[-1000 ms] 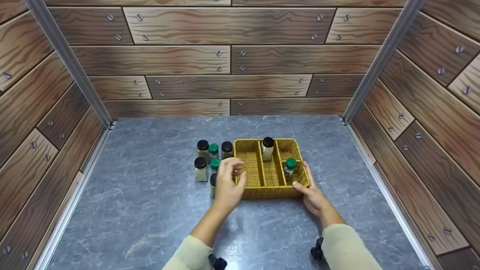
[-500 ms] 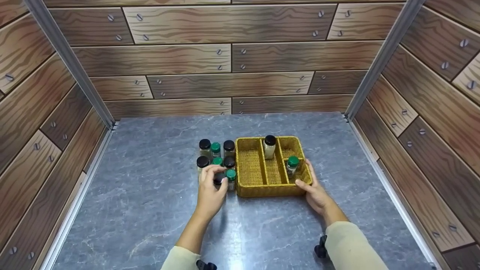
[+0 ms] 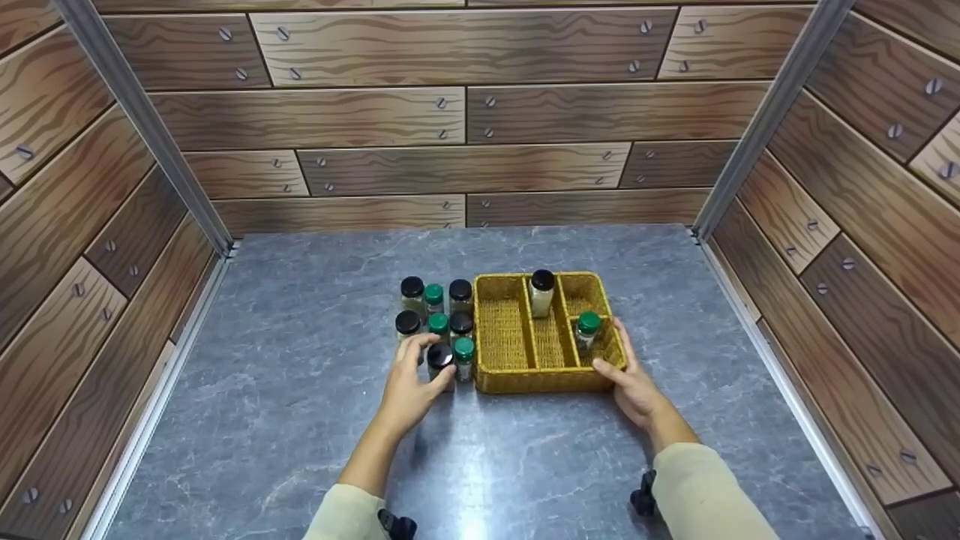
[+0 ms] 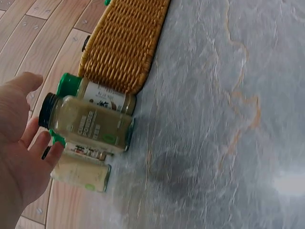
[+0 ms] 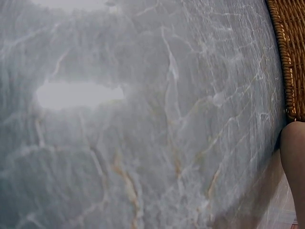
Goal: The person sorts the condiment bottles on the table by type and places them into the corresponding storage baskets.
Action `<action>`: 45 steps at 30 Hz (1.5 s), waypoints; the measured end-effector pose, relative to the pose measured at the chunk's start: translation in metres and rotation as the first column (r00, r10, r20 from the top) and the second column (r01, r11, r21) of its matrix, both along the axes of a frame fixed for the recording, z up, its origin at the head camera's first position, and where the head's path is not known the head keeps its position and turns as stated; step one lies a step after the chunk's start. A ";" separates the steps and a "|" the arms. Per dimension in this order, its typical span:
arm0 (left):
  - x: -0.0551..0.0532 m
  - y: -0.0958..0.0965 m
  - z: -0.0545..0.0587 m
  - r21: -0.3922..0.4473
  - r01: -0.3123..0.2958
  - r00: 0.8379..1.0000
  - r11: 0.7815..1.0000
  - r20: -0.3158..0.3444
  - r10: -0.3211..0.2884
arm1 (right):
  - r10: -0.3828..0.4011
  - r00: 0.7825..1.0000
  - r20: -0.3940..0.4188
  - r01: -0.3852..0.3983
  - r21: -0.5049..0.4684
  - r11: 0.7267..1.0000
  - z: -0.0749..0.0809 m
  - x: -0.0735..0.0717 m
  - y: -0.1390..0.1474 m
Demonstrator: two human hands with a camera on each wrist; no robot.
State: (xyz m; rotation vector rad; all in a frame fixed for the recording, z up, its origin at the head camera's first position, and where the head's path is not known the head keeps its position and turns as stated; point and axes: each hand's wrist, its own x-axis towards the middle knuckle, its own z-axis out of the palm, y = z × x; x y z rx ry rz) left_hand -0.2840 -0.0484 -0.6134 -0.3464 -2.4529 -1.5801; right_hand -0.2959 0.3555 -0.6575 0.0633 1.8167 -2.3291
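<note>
My left hand (image 3: 406, 390) is spread around a black-capped spice jar (image 3: 440, 358) at the near end of a cluster of jars. In the left wrist view, the thumb stands apart from this spice jar (image 4: 90, 121), whose label reads as a powder, and the fingers are behind it. My right hand (image 3: 637, 397) grips the near right corner of a woven basket (image 3: 544, 382), thumb on the rim and fingers along the side. Inside the divided basket stand a black-capped jar (image 3: 541, 296) and a green-capped jar (image 3: 586, 330).
Several other jars stand left of the basket, among them a green-capped jar (image 3: 464, 356) beside its wall and a black-capped jar (image 3: 412, 292) at the back. The grey marbled table (image 3: 300, 420) is bounded by wood-patterned walls (image 3: 465, 172).
My left hand has moved left and down from the basket's left edge to the near black-capped spice jar, uncovering the jars behind. My right hand keeps its grip on the basket.
</note>
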 end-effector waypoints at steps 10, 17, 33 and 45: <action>-0.013 -0.013 0.003 -0.099 0.074 0.995 0.992 0.070 -0.068 | -0.007 1.000 0.005 0.007 0.012 1.000 0.000 0.001 -0.001; -0.023 -0.022 0.010 -0.205 0.147 0.985 0.968 0.122 -0.123 | -0.007 1.000 0.008 0.006 0.025 1.000 0.002 0.001 0.000; -0.036 -0.029 0.016 -0.274 0.267 0.961 0.924 0.144 -0.234 | 0.001 1.000 0.011 -0.001 0.003 1.000 0.001 0.000 0.000; -0.036 -0.029 0.019 -0.306 0.286 0.956 0.908 0.150 -0.251 | -0.002 1.000 0.007 0.002 -0.001 1.000 0.000 -0.001 0.001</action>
